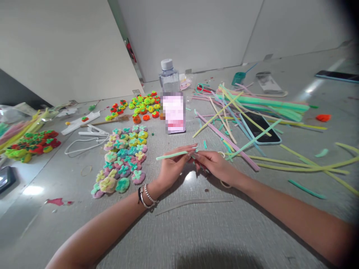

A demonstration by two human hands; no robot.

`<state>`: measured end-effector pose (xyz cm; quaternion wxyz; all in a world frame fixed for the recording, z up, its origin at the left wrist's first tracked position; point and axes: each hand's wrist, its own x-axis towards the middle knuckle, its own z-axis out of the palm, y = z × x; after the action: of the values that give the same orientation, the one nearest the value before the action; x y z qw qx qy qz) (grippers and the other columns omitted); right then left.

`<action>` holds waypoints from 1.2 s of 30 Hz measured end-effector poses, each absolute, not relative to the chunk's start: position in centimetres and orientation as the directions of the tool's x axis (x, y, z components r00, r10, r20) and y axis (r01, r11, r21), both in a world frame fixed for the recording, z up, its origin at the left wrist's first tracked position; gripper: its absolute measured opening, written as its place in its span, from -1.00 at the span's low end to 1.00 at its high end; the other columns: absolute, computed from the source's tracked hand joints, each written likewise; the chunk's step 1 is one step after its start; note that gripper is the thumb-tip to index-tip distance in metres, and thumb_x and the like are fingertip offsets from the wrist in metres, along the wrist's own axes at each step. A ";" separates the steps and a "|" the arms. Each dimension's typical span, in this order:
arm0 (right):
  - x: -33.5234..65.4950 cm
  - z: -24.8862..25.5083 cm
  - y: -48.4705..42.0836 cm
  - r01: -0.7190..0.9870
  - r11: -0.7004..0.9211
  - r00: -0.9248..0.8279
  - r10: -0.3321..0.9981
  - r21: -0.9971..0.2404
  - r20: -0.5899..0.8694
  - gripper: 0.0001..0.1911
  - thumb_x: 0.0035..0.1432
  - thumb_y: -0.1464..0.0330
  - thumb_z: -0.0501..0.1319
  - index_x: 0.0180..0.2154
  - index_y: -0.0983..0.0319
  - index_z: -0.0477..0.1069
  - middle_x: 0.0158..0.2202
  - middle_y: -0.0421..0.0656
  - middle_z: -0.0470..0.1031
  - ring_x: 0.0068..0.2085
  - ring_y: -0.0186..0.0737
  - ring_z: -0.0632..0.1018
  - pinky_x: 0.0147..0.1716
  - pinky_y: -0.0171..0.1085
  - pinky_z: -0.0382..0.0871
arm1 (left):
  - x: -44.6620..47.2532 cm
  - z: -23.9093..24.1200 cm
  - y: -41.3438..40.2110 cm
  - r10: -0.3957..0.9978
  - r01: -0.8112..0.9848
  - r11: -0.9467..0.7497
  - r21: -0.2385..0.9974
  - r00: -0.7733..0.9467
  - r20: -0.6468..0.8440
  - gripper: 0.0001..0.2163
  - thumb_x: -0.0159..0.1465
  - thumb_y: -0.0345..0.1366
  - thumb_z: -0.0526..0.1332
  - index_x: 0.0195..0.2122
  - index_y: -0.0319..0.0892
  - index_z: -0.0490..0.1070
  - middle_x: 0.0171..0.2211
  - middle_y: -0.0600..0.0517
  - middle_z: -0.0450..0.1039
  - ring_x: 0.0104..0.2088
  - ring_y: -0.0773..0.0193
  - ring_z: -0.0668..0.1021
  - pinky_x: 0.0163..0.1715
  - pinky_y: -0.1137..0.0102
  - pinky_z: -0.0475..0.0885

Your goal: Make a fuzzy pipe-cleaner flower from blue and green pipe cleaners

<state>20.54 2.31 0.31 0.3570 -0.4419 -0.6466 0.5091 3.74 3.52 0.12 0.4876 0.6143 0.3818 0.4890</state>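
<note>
Both hands meet over the middle of the table. My left hand (pixel 174 164) is closed on a pale green pipe cleaner (pixel 171 155), whose free end sticks out to the left across the fingers. Fingertips of my right hand (pixel 214 164) pinch the same pipe cleaner at its other end; the exact grip is hidden among the fingers. To the left of my hands lie rows of small pastel pipe-cleaner flowers (pixel 123 162). On the right is a loose spread of coloured pipe cleaners (pixel 227 138), with short green offcuts near my fingers.
A propped phone (pixel 175 112) with a blurred screen stands before a clear bottle (pixel 169 80). Another phone (pixel 260 129) lies under pipe cleaners. Yellow and red fuzzy pieces (pixel 144 104) sit at the back, a white clip with cord (pixel 92 133) at left. White panels (pixel 190 33) rise behind.
</note>
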 end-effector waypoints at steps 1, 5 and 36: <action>20.5 0.4 2.3 0.203 0.089 -0.348 0.937 -0.975 0.013 -0.53 0.32 0.11 0.03 -0.53 0.23 0.38 -0.61 -0.24 0.33 -0.57 -0.36 0.30 -0.55 -0.29 0.15 | 3.7 0.0 3.5 0.943 0.004 -0.238 0.971 0.239 0.231 -0.87 0.26 -0.30 0.24 -0.22 -0.10 0.58 -0.05 -0.04 0.56 -0.06 0.16 0.58 -0.02 0.19 0.53; 20.5 0.3 2.3 0.185 0.063 -0.317 0.948 -0.981 0.001 -0.57 0.29 0.11 0.05 -0.52 0.23 0.35 -0.59 -0.23 0.34 -0.57 -0.36 0.31 -0.57 -0.30 0.17 | 3.5 -0.2 3.6 0.931 0.066 -0.288 0.955 0.253 0.263 -0.84 0.28 -0.27 0.23 -0.16 -0.06 0.57 -0.02 -0.03 0.55 -0.03 0.16 0.58 0.03 0.17 0.50; 20.3 1.1 2.0 0.093 -0.158 -0.415 0.891 -0.983 -0.183 -0.49 0.31 0.05 -0.03 -0.42 0.25 0.47 -0.66 -0.27 0.22 -0.63 -0.38 0.21 -0.61 -0.31 0.05 | 3.5 -0.9 3.4 0.955 0.113 -0.279 0.954 0.135 0.263 -0.85 0.28 -0.29 0.23 -0.19 -0.05 0.58 -0.18 0.02 0.61 -0.16 0.25 0.61 -0.07 0.30 0.53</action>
<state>20.33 1.97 1.10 0.3198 -0.4359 -0.5645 0.6237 3.54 3.40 -0.91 0.4215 0.6243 0.4277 0.4997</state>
